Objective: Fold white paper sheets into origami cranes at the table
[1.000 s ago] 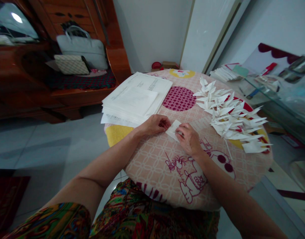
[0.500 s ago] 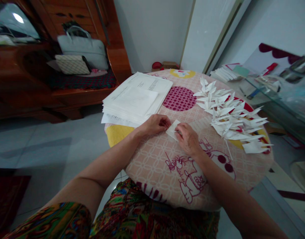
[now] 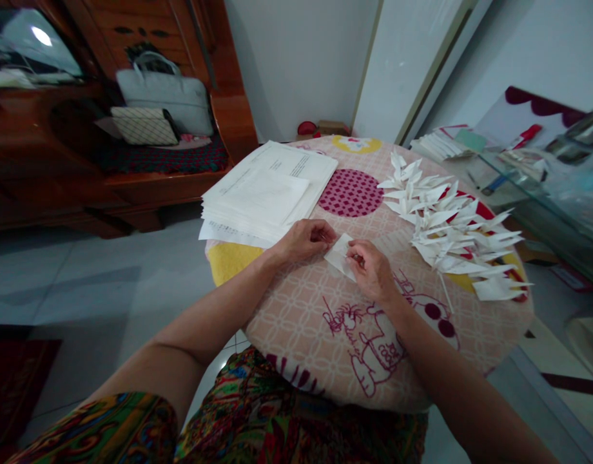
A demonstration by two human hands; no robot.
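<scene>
On the cloth-covered desk [image 3: 296, 316], the left hand [image 3: 306, 240] and right hand [image 3: 375, 272] pinch opposite sides of a small paper [image 3: 340, 254], seemingly to steady it.

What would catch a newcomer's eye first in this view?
Probably the cluster of pointed, folded white papers spread along the right side of the patterned tablecloth. Next would come the small white paper between the hands, left and right, near mid-picture. The stack of larger sheets stands out at the tablecloth's far left.
</scene>
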